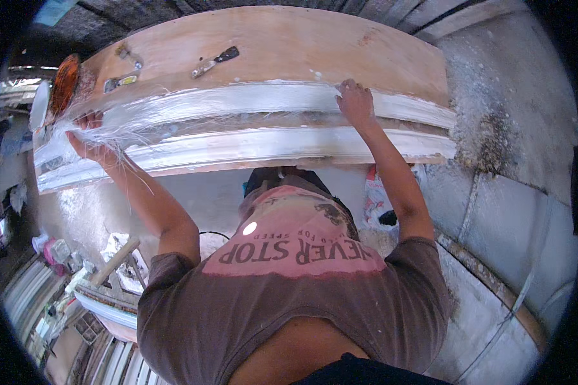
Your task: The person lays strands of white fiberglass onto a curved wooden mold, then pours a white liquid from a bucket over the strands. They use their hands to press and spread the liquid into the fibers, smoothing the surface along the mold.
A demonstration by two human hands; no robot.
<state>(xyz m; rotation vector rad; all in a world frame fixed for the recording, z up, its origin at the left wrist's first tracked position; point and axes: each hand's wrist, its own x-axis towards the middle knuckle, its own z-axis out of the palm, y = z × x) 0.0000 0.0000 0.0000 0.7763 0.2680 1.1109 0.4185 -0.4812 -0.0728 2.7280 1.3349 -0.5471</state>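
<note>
At the left end of a long bench, my left hand [93,140] is closed on a loose bundle of thin white fibres [119,125], whose stray ends hang over my forearm. The fibres trail rightward along the white moulded strips. My right hand [356,102] rests on the upper white strip [257,97], right of the middle, with its fingers curled down. What lies under those fingers is hidden. A second white strip [237,146] runs parallel along the near edge, with a darker gap between the two.
Behind the strips, a brown board [315,48] carries a putty knife [215,62], a small brush-like tool [130,56] and another flat tool [121,81]. An orange round object [65,83] stands at the left end. A plastic bag [374,202] lies below the bench on the right.
</note>
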